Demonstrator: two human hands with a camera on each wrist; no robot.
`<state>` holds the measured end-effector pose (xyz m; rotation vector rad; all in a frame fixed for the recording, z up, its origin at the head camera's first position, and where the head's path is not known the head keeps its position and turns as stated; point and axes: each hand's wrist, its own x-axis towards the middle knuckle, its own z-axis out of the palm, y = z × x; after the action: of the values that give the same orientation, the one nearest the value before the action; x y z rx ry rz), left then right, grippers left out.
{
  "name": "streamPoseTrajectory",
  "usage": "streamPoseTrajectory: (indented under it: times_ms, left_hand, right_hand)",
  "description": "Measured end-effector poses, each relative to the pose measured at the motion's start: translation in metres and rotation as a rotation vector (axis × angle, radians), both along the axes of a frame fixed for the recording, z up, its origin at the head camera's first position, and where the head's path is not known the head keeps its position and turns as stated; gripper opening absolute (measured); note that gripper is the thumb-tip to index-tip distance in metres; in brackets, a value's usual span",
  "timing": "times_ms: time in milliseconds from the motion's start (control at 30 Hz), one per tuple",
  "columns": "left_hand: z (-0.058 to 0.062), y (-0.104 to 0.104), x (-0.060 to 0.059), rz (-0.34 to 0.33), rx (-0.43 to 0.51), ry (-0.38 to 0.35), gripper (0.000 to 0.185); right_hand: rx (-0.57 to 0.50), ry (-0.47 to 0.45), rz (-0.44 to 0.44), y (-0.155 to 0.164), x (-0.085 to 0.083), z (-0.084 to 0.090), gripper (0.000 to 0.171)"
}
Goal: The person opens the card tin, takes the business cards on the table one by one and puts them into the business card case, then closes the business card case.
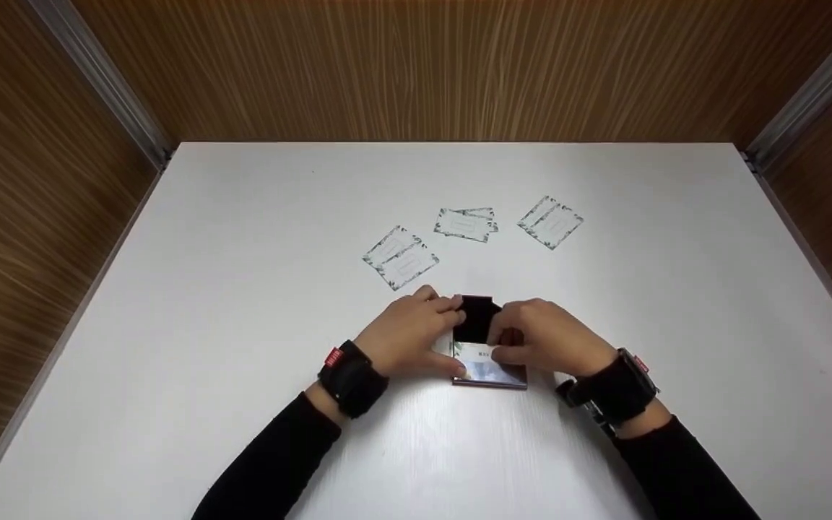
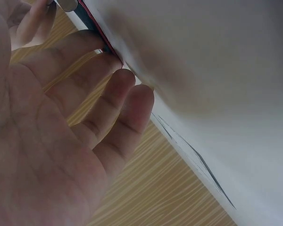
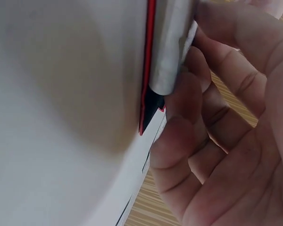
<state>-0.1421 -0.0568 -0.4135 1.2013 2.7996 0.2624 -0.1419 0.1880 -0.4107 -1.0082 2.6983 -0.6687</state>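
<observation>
A flat card case [image 1: 475,325] with a black inside, thin red edging and a silvery rounded metal part [image 3: 169,52] lies unfolded on the table. Across its near half is a white card [image 1: 468,352] with printed leaves at one corner. My left hand [image 1: 416,332] holds the case by its left side, fingertips along the edge and thumb at the near corner. From the right, my right hand [image 1: 549,338] pinches at the card with thumb and curled forefinger; the fingers hide the card's right part. In the right wrist view its fingertips [image 3: 172,136] are beside the metal part.
Beyond the case, leaf-bordered white cards lie in overlapping groups: left [image 1: 405,258], middle [image 1: 464,224] and right [image 1: 552,222]. The white table [image 1: 243,238] meets wood-grain panels [image 1: 416,72] at the back and both sides.
</observation>
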Motion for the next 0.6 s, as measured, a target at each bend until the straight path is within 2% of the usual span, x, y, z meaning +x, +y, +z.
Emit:
streamPoseTrajectory:
  times_ms: [433, 500, 600]
  left_hand:
    - [0.001, 0.000, 0.001, 0.004, 0.000, -0.007, 0.084]
    - [0.001, 0.000, 0.001, 0.005, 0.007, -0.008, 0.083]
    - [0.000, 0.000, 0.001, 0.007, 0.013, -0.008, 0.083]
  right_hand:
    - [-0.057, -0.077, 0.026, 0.004, -0.002, 0.001, 0.011]
    - [-0.073, -0.065, 0.004, 0.008, -0.004, 0.004, 0.012]
    - [-0.091, -0.012, -0.076, 0.018, -0.009, 0.009, 0.013]
